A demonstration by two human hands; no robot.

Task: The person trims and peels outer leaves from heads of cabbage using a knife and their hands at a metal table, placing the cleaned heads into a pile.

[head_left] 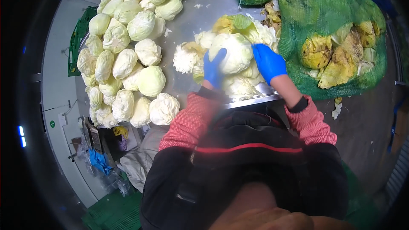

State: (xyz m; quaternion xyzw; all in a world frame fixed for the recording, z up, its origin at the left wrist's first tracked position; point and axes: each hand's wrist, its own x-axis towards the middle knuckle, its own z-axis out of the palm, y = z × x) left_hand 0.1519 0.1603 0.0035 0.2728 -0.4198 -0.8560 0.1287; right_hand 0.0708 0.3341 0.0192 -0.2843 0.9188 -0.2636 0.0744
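A large pale cabbage (231, 54) is between my gloved hands, on a heap of white and yellowed trimmed leaves (240, 86) on the steel table (202, 8). My left hand (214, 66), in a blue glove and blurred, grips its left side. My right hand (270, 63), also gloved in blue, wraps fingers round the cabbage's right side, their tips partly hidden among the leaves.
Several peeled cabbages (123, 68) are piled across the table's left. Green mesh sacks (324, 4) with cabbages and browned leaves lie at the right and back. Green crates (79, 38) stand beyond the left edge, with blue gloves (100, 159) and plastic lower down.
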